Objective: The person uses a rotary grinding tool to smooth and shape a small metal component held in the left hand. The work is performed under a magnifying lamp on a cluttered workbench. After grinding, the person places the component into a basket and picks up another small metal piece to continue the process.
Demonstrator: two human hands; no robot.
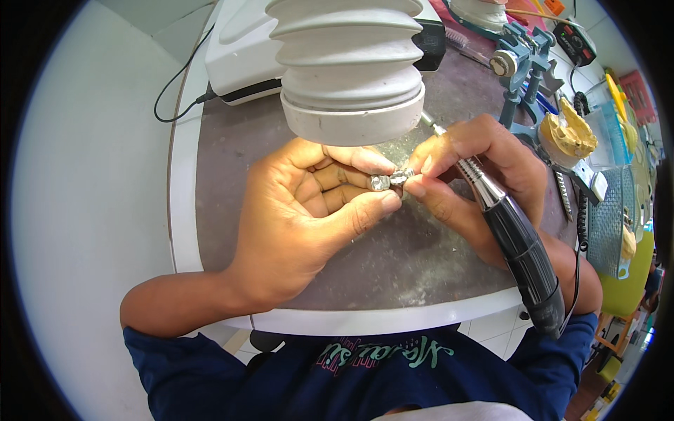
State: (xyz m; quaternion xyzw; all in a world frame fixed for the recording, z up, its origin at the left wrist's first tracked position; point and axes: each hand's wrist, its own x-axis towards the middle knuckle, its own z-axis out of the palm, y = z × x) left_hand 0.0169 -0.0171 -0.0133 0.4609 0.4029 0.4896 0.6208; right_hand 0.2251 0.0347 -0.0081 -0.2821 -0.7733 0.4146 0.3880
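Note:
A small shiny metal dental bridge (380, 183), with rounded tooth-like units, is pinched between the thumb and fingertips of my left hand (295, 203). My right hand (495, 165) has its thumb and index fingertips at the right end of that piece. Across the same hand lies a black and silver rotary handpiece (516, 242), its silver nose pointing up and away to the left, past the piece. Its thick black end rests over my right forearm. Whether a bur is fitted at the nose cannot be made out clearly.
A white ribbed suction hose (347, 77) hangs just beyond my hands. Behind it stands a white machine (246, 42) with a black cable. To the right are a blue-grey articulator (523, 63), a yellow dental cast (569, 133) and a grey-blue basket (609, 217). Dust speckles the brown bench (232, 175).

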